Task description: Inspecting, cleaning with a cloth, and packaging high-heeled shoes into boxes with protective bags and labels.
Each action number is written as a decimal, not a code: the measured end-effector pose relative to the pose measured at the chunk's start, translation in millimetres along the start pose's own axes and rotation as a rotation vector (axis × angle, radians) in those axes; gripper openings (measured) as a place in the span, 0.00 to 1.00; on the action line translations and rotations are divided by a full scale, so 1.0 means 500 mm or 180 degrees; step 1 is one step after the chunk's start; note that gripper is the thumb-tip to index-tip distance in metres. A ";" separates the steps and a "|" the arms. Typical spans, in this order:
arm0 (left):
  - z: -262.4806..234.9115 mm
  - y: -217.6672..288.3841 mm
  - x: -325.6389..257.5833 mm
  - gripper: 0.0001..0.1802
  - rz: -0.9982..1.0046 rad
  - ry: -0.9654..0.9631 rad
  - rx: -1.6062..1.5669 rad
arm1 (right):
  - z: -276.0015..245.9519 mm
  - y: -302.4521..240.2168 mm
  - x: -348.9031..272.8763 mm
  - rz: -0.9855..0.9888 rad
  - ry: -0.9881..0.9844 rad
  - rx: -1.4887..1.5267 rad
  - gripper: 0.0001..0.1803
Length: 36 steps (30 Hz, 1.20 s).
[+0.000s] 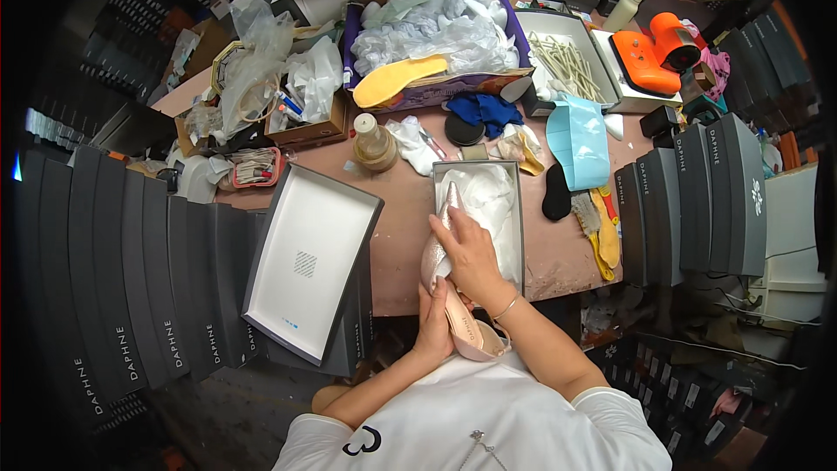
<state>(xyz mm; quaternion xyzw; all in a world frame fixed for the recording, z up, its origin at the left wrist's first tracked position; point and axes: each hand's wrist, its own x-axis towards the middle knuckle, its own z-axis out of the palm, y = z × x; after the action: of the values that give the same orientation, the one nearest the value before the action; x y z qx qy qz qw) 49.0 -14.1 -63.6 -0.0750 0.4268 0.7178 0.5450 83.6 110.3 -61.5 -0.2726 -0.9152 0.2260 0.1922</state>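
Observation:
A pink pointed-toe shoe (433,255) with a glittery toe and an ankle strap is held in front of my body, toe pointing away. My left hand (431,324) is closed around its middle from the left and below. My right hand (475,257) lies over the glittery upper, its fingers pressed on it. Beyond and under the shoe's toe stands a grey shoe box (519,240) containing white tissue paper (488,194). To the left, a box lid (292,283) rests tilted with its white inside up.
Grey shoe boxes are stacked left (153,279) and right (693,201). At the back sit a purple carton (347,48) of crumpled paper, a yellow insole (399,80) and an orange device (643,61). A bottle (375,146), blue mask (578,144) and brush (586,211) lie nearer.

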 end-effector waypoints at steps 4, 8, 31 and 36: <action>-0.012 -0.025 0.003 0.21 -0.0410 0.0550 0.0424 | 0.050 0.018 0.015 -0.0092 -0.0704 0.0025 0.43; -0.058 -0.013 0.003 0.22 -0.0540 0.0626 -0.0124 | 0.022 0.068 0.080 -0.0643 -0.1404 0.1202 0.36; -0.069 0.033 0.021 0.23 -0.0738 0.0640 -0.0036 | 0.156 0.303 0.194 -0.0644 -0.1251 -0.0437 0.12; -0.057 0.053 0.026 0.28 -0.0842 0.0598 -0.0314 | 0.161 0.295 0.147 0.0305 -0.0887 -0.0664 0.15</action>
<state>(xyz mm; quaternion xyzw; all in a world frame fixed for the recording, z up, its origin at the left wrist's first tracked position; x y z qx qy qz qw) 11.3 -25.6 -74.8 -0.2239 0.4265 0.6497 0.5880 49.1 238.8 -187.5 -0.3004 -0.9375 0.1743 0.0233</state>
